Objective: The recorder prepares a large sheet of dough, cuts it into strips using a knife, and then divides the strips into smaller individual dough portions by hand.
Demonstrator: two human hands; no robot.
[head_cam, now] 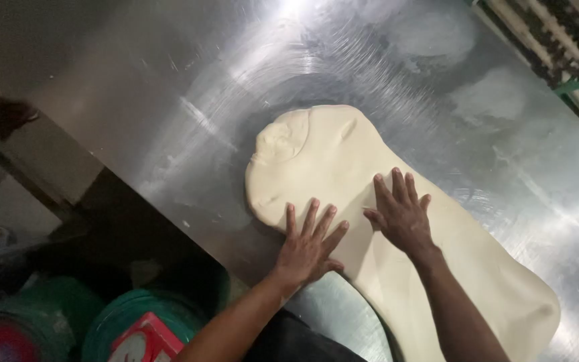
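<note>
Two flat hands (309, 245) (402, 213), one dough sheet (363, 201)

both bare forearms reach up and forward from the bottom edge. the left hand (309, 245) lies flat, palm down, fingers spread and pointing up-right. the right hand (402, 213) is likewise flat, fingers splayed, just beside it, not touching.

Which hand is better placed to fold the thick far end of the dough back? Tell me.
Probably the left hand: it lies flat at the dough's near edge, closer to that folded end. The right hand presses mid-sheet.
</note>
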